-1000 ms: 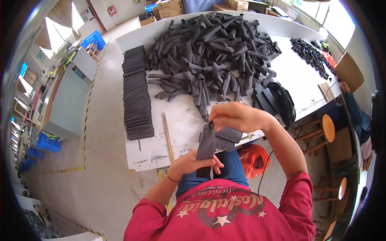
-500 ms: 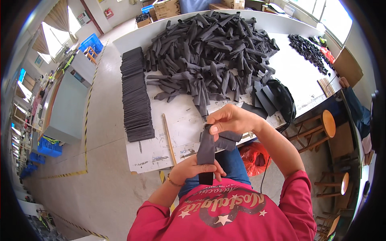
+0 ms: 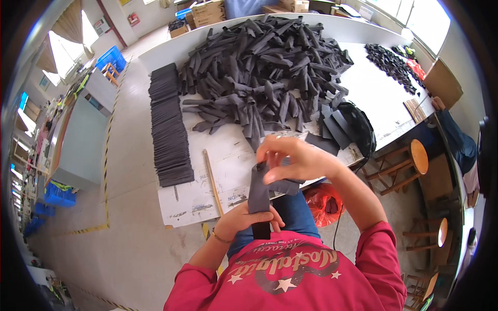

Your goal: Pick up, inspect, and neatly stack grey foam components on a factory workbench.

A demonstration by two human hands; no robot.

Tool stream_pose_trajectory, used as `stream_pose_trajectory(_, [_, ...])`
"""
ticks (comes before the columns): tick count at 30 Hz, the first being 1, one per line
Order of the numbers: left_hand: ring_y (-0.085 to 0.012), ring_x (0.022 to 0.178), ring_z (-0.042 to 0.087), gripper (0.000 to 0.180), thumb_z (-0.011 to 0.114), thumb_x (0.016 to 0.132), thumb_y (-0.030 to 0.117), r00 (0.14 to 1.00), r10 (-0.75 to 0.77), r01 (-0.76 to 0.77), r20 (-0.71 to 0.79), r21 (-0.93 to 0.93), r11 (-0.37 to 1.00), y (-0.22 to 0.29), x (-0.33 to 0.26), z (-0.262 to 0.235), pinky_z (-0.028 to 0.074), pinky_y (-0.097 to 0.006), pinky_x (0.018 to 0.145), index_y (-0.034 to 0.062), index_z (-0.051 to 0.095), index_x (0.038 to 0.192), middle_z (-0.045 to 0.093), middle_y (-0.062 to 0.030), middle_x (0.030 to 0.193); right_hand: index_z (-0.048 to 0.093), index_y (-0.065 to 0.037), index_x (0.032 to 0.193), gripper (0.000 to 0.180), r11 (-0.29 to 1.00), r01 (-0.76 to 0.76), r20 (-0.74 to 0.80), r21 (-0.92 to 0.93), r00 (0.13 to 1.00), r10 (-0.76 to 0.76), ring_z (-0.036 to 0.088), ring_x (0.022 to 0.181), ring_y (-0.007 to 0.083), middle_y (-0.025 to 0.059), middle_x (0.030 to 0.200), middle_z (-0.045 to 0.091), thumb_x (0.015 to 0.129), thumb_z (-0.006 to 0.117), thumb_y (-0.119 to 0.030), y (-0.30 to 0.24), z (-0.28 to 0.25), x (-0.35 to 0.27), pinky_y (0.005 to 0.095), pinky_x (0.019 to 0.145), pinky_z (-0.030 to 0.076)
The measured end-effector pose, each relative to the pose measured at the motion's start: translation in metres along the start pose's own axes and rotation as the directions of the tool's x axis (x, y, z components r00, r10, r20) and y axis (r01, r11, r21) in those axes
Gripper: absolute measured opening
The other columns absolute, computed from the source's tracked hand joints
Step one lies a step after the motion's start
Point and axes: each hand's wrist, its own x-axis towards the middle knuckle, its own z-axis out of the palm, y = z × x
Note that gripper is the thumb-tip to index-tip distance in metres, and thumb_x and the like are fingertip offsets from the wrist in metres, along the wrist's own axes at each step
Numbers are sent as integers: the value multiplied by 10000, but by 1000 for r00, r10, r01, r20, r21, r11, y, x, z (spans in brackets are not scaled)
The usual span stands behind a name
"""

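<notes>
A long dark grey fabric strip [image 3: 258, 194] hangs between both hands above the person's lap, just off the near edge of the white worktop [image 3: 228, 155]. The left hand [image 3: 249, 220] is closed around the strip's lower part, thumb and fingers wrapped over it so that a short black end sticks out below. The right hand [image 3: 293, 158] sits at the upper end, fingertips pinching a folded-over flap of the same strip, with the other fingers curled above it. To do this well, it seems best to keep the lower grip firm so the strip stays taut, and to let the upper fingertips do the fine work, lining the edges up squarely before pressing the fold flat. The strip runs nearly upright from one hand up to the other, touching both. Beyond the hands, a big loose heap of dark pieces [image 3: 264, 72] covers the middle of the worktop, a neat row of stacked pieces [image 3: 168, 129] runs down its left side, and a slim wooden stick [image 3: 212, 181] lies between that row and the hands.
</notes>
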Motion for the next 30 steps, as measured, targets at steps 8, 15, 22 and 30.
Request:
stream_pose_trajectory(8, [-197,893,667,291,540,993,221,995,-1,15,-102,138,990,-12,8,-2,494,-310,842,-49,650,1004,691,-132,909,622,2,921,122,949,148,-187,277,978,-97,558,864,142,71,995,555,883,690,-92,22,26,13,276,757,458])
stream_pose_trajectory(15, [-297,964,667,268,546,985,193,503,314,-636,-805,-100,765,-9,21,-30,492,-386,921,-55,604,1070,698,-168,910,497,-21,966,426,960,-62,-377,-271,925,-47,571,828,244,120,998,544,770,813,-230,38,65,-22,327,736,487])
stream_pose_trajectory(22, [-271,1006,654,259,525,1000,200,444,358,-725,-821,-95,682,-10,38,-38,485,-369,940,-23,601,1108,697,-162,971,469,-16,1028,446,841,-59,-282,-537,953,-113,589,872,365,170,992,538,746,785,-152,67,107,-26,413,712,510])
stream_pose_trajectory(30, [-279,1037,642,274,521,1006,241,403,402,-776,-822,-74,626,-12,46,-34,487,-353,915,-9,585,1099,672,-114,910,463,-9,1000,312,870,-26,-303,-493,942,-144,580,784,406,184,979,548,812,709,-51,74,105,-19,458,654,469])
